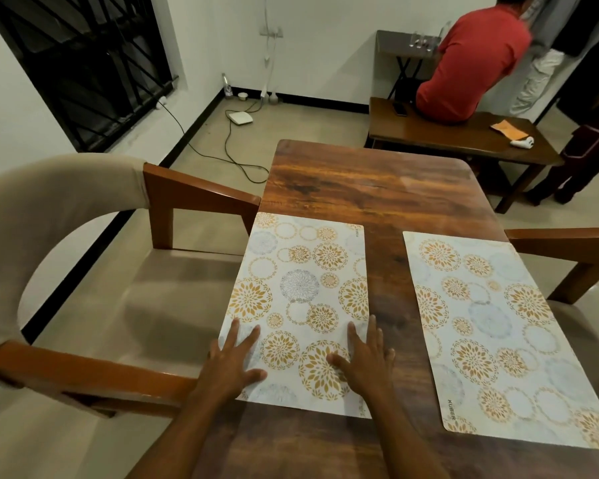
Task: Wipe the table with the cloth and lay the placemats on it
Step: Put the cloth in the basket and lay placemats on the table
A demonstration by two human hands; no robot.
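Observation:
Two white placemats with gold and grey flower circles lie flat on the dark wooden table (pixel 367 188). The left placemat (pixel 301 288) reaches the table's left edge, and the right placemat (pixel 498 333) runs along the right side. My left hand (pixel 234 361) presses flat on the near left corner of the left placemat, fingers straight. My right hand (pixel 365 361) lies flat on that mat's near right edge, with some fingers over the bare wood. No cloth is in view.
A beige chair with wooden arms (pixel 83 278) stands at the table's left, another chair arm (pixel 567 243) at the right. Beyond the table a person in a red shirt (pixel 471 63) sits on a wooden bench (pixel 464 136). Cables (pixel 229 146) trail on the floor.

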